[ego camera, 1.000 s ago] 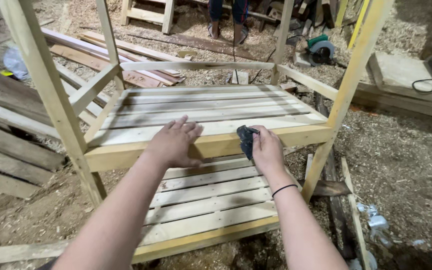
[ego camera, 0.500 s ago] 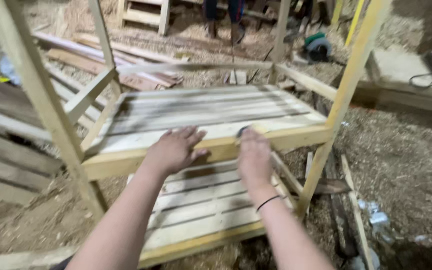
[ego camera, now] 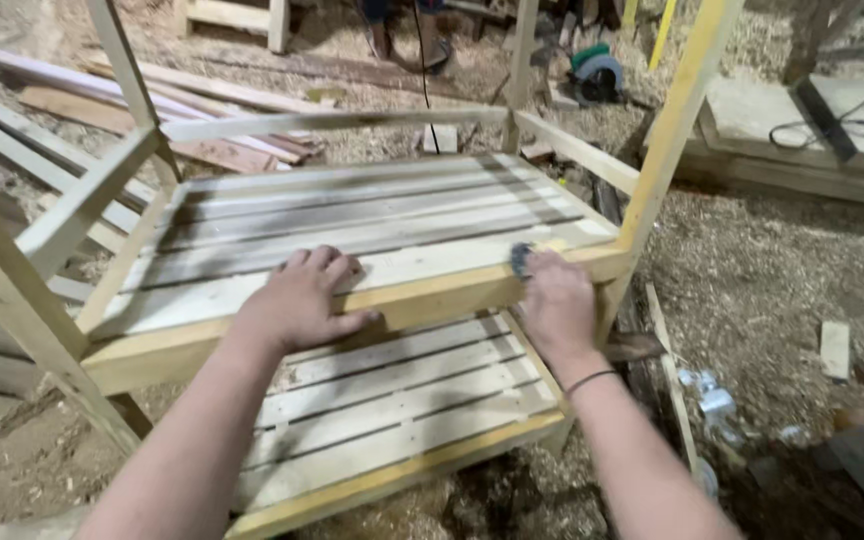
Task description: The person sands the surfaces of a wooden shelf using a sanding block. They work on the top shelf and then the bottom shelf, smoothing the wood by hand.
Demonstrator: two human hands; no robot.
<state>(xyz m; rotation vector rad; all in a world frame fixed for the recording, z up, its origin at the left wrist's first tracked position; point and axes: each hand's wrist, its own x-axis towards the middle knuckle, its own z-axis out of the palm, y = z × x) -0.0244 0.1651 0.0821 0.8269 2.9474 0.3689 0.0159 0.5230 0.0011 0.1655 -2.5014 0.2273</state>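
Sanding looks unfinished on an assembled shelf frame: left hand, fingers spread flat, steadies the rail; right hand grips a dark pad near the corner post.

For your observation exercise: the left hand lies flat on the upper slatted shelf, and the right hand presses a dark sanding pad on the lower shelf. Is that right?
Not quite. The head view shows the right hand pressing the dark sanding pad on the upper slatted shelf's front edge, not the lower shelf. The left hand does lie flat on the upper shelf.

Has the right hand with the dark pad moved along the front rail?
Yes. The right hand with its dark pad slid rightward along the front rail, closer to the corner post.
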